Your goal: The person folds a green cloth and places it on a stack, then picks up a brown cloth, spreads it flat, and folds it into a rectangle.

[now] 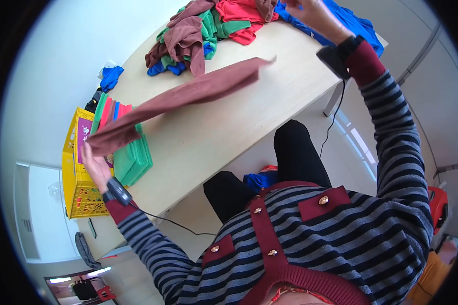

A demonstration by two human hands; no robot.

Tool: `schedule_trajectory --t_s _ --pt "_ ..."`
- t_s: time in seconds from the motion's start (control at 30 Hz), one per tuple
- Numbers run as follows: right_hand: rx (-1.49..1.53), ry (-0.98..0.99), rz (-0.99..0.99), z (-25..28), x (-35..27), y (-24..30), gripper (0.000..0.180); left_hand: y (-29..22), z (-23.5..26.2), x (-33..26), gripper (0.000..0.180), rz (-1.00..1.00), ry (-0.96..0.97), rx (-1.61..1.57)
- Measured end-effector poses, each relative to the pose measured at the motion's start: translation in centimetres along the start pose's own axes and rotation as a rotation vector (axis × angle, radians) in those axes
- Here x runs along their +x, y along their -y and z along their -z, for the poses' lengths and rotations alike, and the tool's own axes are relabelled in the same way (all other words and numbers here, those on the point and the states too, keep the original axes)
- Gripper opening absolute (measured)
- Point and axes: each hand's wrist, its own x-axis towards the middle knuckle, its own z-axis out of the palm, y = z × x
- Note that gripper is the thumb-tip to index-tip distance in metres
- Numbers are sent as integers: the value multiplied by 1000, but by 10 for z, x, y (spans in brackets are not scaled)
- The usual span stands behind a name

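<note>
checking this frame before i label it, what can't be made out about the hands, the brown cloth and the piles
- Right hand, head view: fingertips cut off by the top edge, so its grip is unclear.
- Long brown fabric cloth: its near end is bunched in the left hand, hiding the fingers' hold.
- Stack of folded green cloths: partly covered by the brown cloth; count unreadable.
- Yellow plastic crate: contents hidden behind the table edge.
- Heap of mixed coloured cloths: overlapping, pieces indistinct.

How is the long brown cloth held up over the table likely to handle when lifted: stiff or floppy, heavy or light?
Probably floppy: the long brown cloth sags and creases in the span beyond the left hand. Likely light, since that hand lifts its bunched end on its own. It looks soft rather than slippery, much like the crumpled pile of coloured cloths on the pale wooden table.
</note>
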Motion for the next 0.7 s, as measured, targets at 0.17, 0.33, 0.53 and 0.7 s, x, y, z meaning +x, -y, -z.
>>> schedule_trajectory --t_s 0.17,0.33,0.53,0.7 --pt "172 483 -311 -44 -63 9 22 31 16 -101 19 164 80 452" --pt "76 573 -266 -135 -99 13 24 51 18 -159 15 178 149 563" --pt "-345 638 -57 -215 -99 13 17 58 27 -188 11 178 64 473" --pt "-369 640 -108 -225 -88 -3 15 61 35 -187 10 168 17 467"
